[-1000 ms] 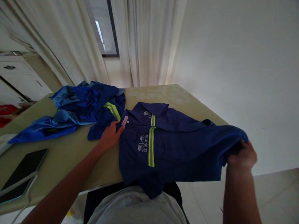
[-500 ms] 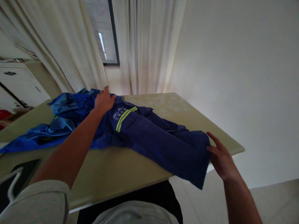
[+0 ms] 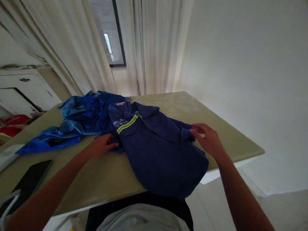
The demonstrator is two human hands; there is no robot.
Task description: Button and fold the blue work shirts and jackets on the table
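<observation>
A navy work shirt (image 3: 155, 156) with a yellow-green reflective stripe and white lettering lies front up on the table, its collar pointing away and its hem hanging over the near edge. My left hand (image 3: 103, 146) is at the shirt's left side, fingers curled on the dark sleeve cloth. On the other side, my right hand (image 3: 207, 137) pinches the shirt's right edge between thumb and fingers. Beyond my left hand lies a crumpled heap of bright blue shiny cloth (image 3: 83, 113), partly against the shirt.
The pale yellow-green table (image 3: 227, 136) has a wall (image 3: 269, 91) to its right and curtains (image 3: 156, 44) behind. A dark flat phone-like device (image 3: 32, 177) lies at the near left, with a blurred white curved piece in front. A white cabinet (image 3: 19, 90) and red items stand far left.
My left hand has come down from the collar area to the shirt's left side. My right hand has moved up and left from the hem. The shirt front now lies spread, its collar showing.
</observation>
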